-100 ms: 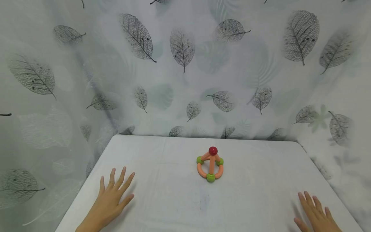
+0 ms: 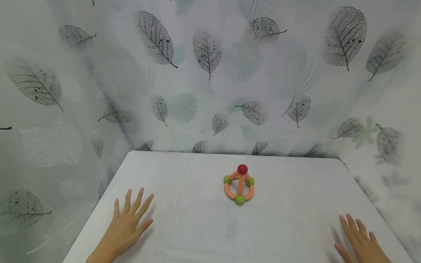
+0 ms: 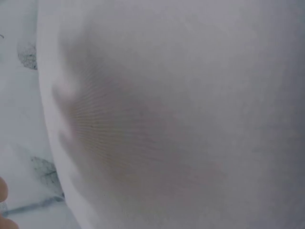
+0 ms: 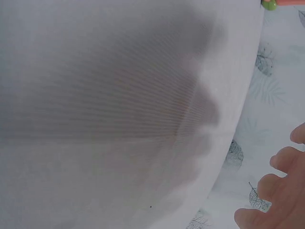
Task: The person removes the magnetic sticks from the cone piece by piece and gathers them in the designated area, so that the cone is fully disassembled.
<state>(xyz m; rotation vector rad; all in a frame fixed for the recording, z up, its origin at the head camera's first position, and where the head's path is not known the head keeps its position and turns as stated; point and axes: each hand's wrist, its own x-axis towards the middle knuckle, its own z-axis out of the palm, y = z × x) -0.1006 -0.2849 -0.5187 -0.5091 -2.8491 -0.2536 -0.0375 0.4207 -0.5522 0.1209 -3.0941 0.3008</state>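
A baby's rattle-like toy (image 2: 241, 187) sits past the middle of the white table in the head view. It has an orange ring and bars, green knobs and a red ball on top. My left hand (image 2: 123, 224) is spread over the table's left side, fingers straight and apart, holding nothing. On the right, near the lower corner of the head view, my right hand (image 2: 361, 239) has its fingers extended and holds nothing. Both hands are well apart from the toy. In the right wrist view, fingers (image 4: 274, 186) show at the right edge and part of the toy (image 4: 269, 5) at the top corner.
The white table (image 2: 197, 233) has a straight back edge and slanting sides. Behind and beside it hangs a pale curtain (image 2: 204, 98) printed with grey leaves. The hands' soft shadows fall on the table in both wrist views.
The head view has shifted very slightly, the scene moving up a few pixels. Hands and toy keep their places on the table.
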